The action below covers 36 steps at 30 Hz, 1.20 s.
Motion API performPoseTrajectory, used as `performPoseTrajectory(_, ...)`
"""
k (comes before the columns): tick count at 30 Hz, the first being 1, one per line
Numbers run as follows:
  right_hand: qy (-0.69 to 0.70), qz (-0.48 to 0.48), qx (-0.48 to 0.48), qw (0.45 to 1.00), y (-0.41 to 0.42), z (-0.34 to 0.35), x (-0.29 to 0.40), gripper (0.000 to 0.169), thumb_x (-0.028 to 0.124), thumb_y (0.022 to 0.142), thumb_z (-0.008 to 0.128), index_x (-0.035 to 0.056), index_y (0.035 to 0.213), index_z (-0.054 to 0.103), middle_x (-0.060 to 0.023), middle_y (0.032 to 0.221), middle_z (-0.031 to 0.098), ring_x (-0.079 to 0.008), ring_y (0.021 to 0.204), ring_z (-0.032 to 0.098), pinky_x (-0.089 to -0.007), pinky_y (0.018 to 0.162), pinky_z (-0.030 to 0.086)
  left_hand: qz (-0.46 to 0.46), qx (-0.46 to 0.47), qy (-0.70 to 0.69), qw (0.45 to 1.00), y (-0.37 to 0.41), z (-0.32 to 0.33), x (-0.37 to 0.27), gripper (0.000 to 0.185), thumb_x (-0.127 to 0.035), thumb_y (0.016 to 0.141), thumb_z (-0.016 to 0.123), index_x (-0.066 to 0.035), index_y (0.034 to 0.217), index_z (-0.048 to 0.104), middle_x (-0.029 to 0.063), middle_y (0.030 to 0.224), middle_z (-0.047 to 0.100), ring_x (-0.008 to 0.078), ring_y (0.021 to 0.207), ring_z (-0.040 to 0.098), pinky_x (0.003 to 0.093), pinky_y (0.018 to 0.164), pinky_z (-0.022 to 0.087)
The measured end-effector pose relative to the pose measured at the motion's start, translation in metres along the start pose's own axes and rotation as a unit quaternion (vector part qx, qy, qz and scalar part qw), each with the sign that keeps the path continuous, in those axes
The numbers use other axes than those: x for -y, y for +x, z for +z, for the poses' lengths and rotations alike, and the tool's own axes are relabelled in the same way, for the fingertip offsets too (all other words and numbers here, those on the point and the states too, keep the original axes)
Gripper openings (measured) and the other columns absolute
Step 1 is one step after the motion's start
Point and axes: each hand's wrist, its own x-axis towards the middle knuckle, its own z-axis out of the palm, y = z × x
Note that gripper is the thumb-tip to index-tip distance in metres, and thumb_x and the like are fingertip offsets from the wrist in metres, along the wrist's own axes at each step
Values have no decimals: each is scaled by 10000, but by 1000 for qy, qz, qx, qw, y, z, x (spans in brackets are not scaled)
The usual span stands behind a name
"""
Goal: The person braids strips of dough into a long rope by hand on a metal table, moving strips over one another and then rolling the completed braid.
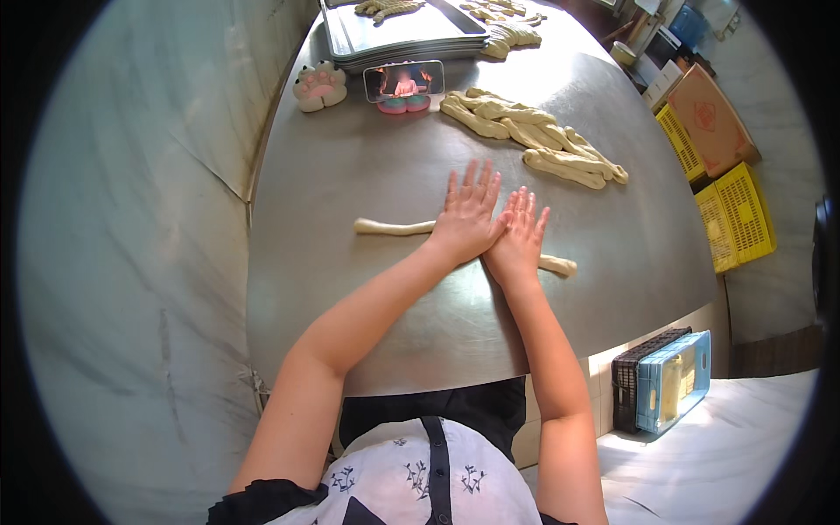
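Note:
Both my hands lie palm down across a rope of dough [394,228] on the metal tabletop [315,295]. My left hand [469,213] covers the middle of the rope, its fingers spread and pointing away from me. Close against it, my right hand [518,239] presses farther along, and the two thumbs meet. One end of the rope sticks out to the left, the other to the right beyond my right hand. The dough under the palms is hidden. Beyond my hands, several thick twisted strips of dough [538,125] lie in a pile.
A stack of metal trays [407,49] stands at the far end, near braided dough [512,38]. A phone [403,82] on a pink stand and a paw-shaped ornament [319,86] sit before it. Yellow crates [738,216], a cardboard box [709,121] and a blue crate [676,384] are on the right.

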Motion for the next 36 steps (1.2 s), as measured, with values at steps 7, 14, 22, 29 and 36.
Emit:
performPoseTrajectory(7,81,-152,100,980,-139,-73,-6,667,319,954,541,-41,1500,409,-225,1611,302,-401,1490,283,-590,1210,175,107,129,-47,985,-143,-71,-41,837,-544,961,529,34,1533,334,228,1592,335,410,1484,297,514,1221,218)
performPoseTrajectory(14,-8,37,73,997,-78,-43,-24,733,417,1003,464,-59,1539,314,-209,1636,266,-368,1531,207,-634,1208,85,-84,82,161,980,-63,-33,-13,766,-542,1018,418,12,1540,334,199,1650,219,443,1531,124,745,1147,64)
performPoseTrajectory(22,-29,47,47,997,-36,-27,-80,685,567,1009,427,166,1563,380,-189,1660,213,-430,1506,223,-652,1201,55,-35,74,74,994,-54,-47,65,591,-432,1055,393,-65,1518,412,183,1588,365,365,1501,266,612,1197,175)
performPoseTrajectory(29,-36,100,77,991,-172,-77,-49,622,457,992,544,222,1552,404,-266,1627,233,-519,1473,226,-727,1155,67,-98,169,135,971,-196,-128,3,642,-432,1016,458,-99,1556,362,186,1629,274,413,1500,246,702,1164,124)
performPoseTrajectory(36,-87,285,13,955,-3,-10,-149,688,539,1047,348,148,1607,265,-232,1664,137,-441,1522,164,-670,1194,62,-281,2,284,917,-46,-58,148,614,-470,1050,388,-75,1518,426,186,1618,311,428,1477,293,727,1134,188)
